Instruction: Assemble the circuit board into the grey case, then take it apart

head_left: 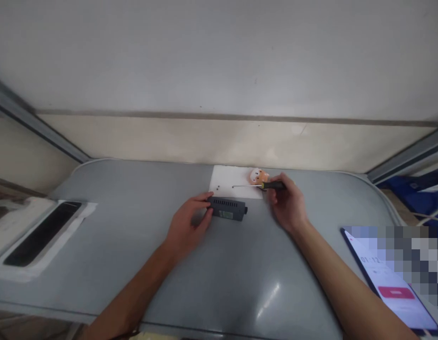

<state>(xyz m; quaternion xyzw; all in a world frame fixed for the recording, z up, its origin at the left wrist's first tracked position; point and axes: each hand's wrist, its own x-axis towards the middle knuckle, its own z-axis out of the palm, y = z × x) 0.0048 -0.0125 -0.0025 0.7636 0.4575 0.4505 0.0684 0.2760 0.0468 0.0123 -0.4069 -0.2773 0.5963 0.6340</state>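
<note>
My left hand (189, 219) grips the left end of a dark grey, box-shaped device (228, 209) on the table. Vent slots run along its upper side, a small label sits below them, and a black knob or stub sticks out on the right. In my right hand (288, 200) is a screwdriver (273, 185) with a black and yellow handle, its shaft pointing left. The tip meets a small dark screw over a white sheet (222, 177); whether the screw clings to it I cannot tell. Other small dark screws (218, 188) lie on the sheet, left of the tip.
An orange and white animal-face object (258, 176) lies at the sheet's right side. A tablet (392, 283) showing a timer lies at the right. A black slab-like object (44, 233) rests on white material at the left. A wall (162, 139) closes off the grey table's (134, 189) back.
</note>
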